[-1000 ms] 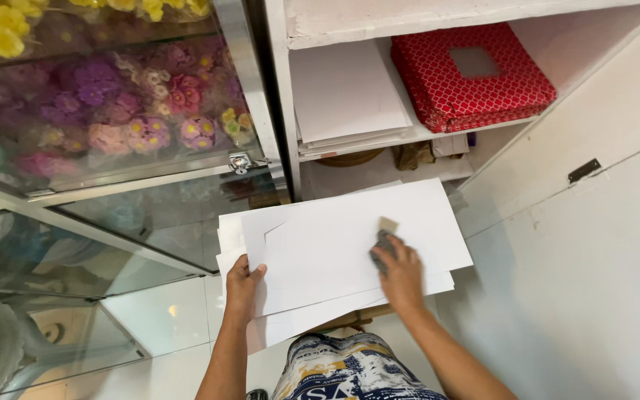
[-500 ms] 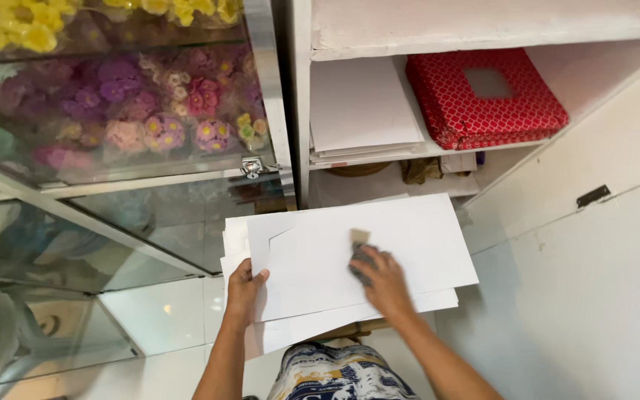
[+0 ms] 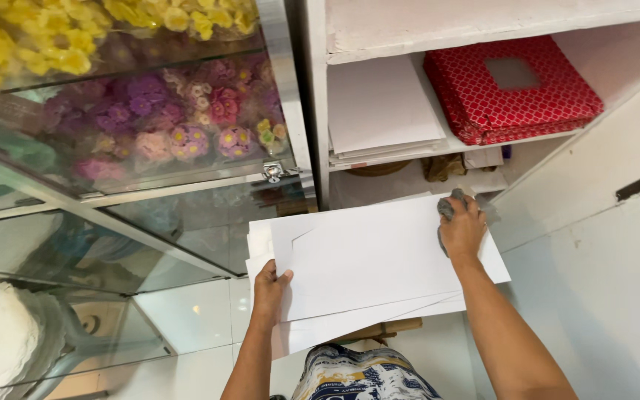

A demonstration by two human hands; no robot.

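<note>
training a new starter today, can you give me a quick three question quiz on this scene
1. True or false: the right hand presses a grey cloth on the white sheets.
2. Which hand holds the sheets' near-left edge?
3. The red patterned box sits: A) on the floor B) on a cupboard shelf C) behind the glass door.

Key: 1 true; 2 the left hand; 3 B.
</note>
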